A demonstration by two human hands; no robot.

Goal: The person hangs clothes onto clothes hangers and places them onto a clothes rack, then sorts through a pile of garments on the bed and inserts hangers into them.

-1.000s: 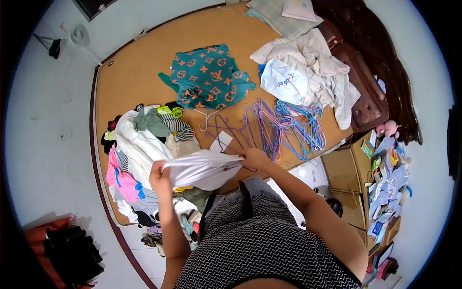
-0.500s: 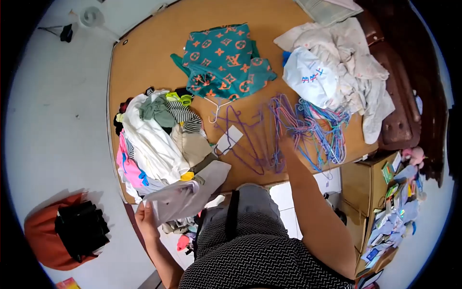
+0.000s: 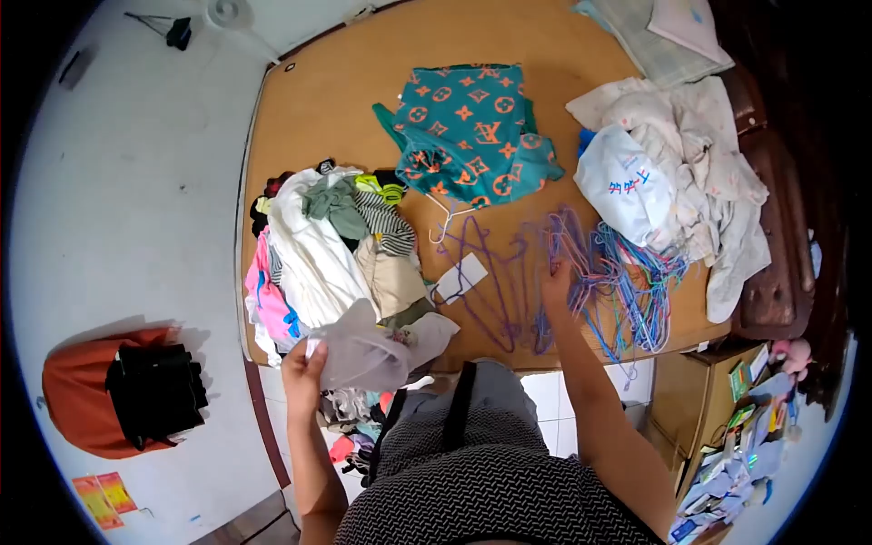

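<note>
My left hand (image 3: 304, 368) is closed on a thin white garment (image 3: 368, 356), which hangs over the bed's near edge beside the clothes pile (image 3: 318, 254). My right hand (image 3: 557, 280) reaches to the left side of the tangled coloured hangers (image 3: 636, 282); its fingers are partly hidden among them, and whether they grip one is unclear. Several purple hangers (image 3: 490, 291) lie flat to the left of that hand, by a white card (image 3: 460, 278). Farther back lies a teal garment with orange patterns (image 3: 472, 127), a white hanger (image 3: 445, 218) poking out of its lower edge.
Crumpled pale bedding (image 3: 718, 163) and a white bag with printed characters (image 3: 622, 186) lie at the bed's right. A wooden cabinet (image 3: 695, 391) with cluttered items stands at the lower right. An orange and black bag (image 3: 100, 391) hangs at the left wall.
My right hand has let go of the white garment and moved right to the hangers. My left hand still holds the garment, which now hangs looser. The camera view has shifted.
</note>
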